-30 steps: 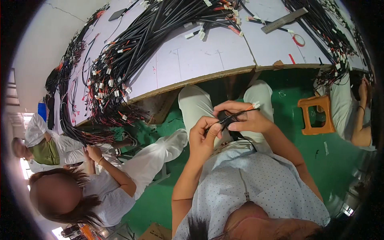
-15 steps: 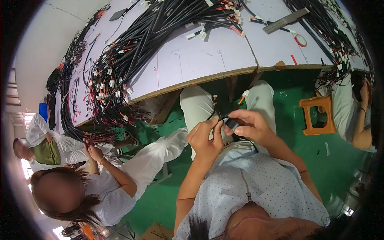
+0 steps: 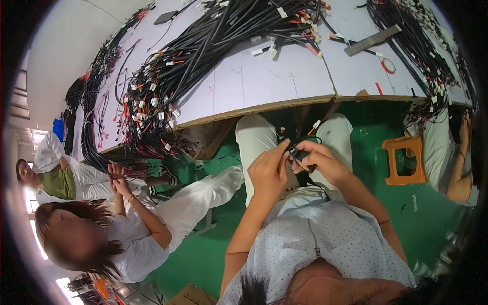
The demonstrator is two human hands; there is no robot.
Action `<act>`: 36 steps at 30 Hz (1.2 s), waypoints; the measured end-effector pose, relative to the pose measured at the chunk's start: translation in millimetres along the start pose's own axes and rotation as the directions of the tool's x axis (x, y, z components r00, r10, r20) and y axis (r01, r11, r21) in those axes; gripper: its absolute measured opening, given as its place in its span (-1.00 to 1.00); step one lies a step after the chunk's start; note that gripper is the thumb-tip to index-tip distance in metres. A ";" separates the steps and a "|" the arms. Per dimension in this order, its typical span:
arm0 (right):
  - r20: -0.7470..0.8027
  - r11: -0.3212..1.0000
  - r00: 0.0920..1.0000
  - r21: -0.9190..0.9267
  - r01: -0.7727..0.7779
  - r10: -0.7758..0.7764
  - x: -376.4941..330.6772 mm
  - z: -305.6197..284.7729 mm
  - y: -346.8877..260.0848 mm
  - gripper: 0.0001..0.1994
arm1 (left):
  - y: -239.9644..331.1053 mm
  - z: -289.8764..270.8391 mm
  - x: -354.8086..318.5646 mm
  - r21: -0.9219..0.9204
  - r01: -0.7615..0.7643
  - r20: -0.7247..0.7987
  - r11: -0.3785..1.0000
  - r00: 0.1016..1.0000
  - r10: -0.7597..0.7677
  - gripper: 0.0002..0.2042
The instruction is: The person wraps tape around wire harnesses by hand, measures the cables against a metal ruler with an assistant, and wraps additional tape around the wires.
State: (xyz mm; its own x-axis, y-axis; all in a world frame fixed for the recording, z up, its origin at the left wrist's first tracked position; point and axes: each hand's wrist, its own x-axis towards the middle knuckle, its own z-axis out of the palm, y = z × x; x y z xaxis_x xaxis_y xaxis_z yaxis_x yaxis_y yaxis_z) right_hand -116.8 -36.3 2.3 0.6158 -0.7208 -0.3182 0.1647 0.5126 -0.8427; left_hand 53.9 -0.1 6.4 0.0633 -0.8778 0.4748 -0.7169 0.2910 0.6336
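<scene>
Your left hand [image 3: 269, 174] pinches a thin black-sheathed cable [image 3: 294, 152] with thumb and fingertips; exact contact is partly hidden by your fingers. Your right hand [image 3: 328, 161] grasps the same cable just beside it, thumb and index finger closed on it. So 2 hands on 1 cable, neither released. Cable location: off the near side of the white-topped board table with a raw brown edge [image 3: 264, 76], over your lap in off-white cloth trousers [image 3: 252, 136]. Probably held there so you can see it well and brace your arms. The 2 grips sit close together, likely so the short stretch between can't flop.

A small white plastic connector on orange wires [image 3: 316, 124] pokes past your fingers toward the table's edge; it seems to belong to this cable, free end presumably left out of the way of your fingertips.

On the table's left half: a thick heap of black cables with white connectors [image 3: 203, 61], ends hanging over the edge, probably for easy pulling. On the table's right half: a flat grey metal ruler [image 3: 372, 40], maybe laid back to spare elbow room. Below the table's right part: an orange plastic stool [image 3: 406, 179], standing on the green floor [image 3: 371, 213].
</scene>
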 end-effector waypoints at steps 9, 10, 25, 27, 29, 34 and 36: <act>-0.213 0.990 0.968 -0.088 0.114 -0.130 28.9 0.5 42.7 -0.88 | -15.5 16.5 -8.2 -0.090 0.183 0.110 0.979 0.979 -0.173 -0.88; -0.235 0.972 0.955 -0.189 0.136 -0.180 30.6 0.7 44.5 -0.90 | -17.4 17.5 -9.6 -0.146 0.227 0.125 0.963 0.970 -0.210 -0.88; -0.183 0.960 0.964 -0.235 0.149 -0.194 27.5 6.3 31.7 -0.84 | -39.6 20.4 -18.5 -0.454 0.505 0.354 0.734 0.858 -0.372 -0.74; -0.149 0.995 0.985 -0.038 0.088 -0.092 21.7 6.8 23.4 -0.81 | -34.0 14.5 -14.8 -0.490 0.512 0.382 0.706 0.854 -0.353 -0.73; -0.140 1.000 0.990 0.025 0.018 -0.014 16.9 2.6 19.1 -0.76 | -26.9 12.9 -12.1 -0.453 0.499 0.361 0.739 0.861 -0.360 -0.74; -0.033 0.984 0.999 0.175 0.002 0.003 8.3 0.0 0.8 -0.71 | -14.5 15.2 -7.5 -0.273 0.371 0.221 0.888 0.922 -0.317 -0.83; -0.018 0.986 1.000 0.166 -0.009 0.012 13.1 0.2 3.9 -0.67 | -13.2 8.9 -6.6 -0.082 0.201 0.115 0.976 0.975 -0.191 -0.87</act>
State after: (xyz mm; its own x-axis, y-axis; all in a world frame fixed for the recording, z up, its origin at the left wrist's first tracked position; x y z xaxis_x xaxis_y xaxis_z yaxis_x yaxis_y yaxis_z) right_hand -107.9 -43.6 -5.0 0.6041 -0.7225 -0.3362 0.2843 0.5895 -0.7561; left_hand 56.7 -1.5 -10.5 0.1187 -0.9553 0.2709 -0.6303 0.1383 0.7639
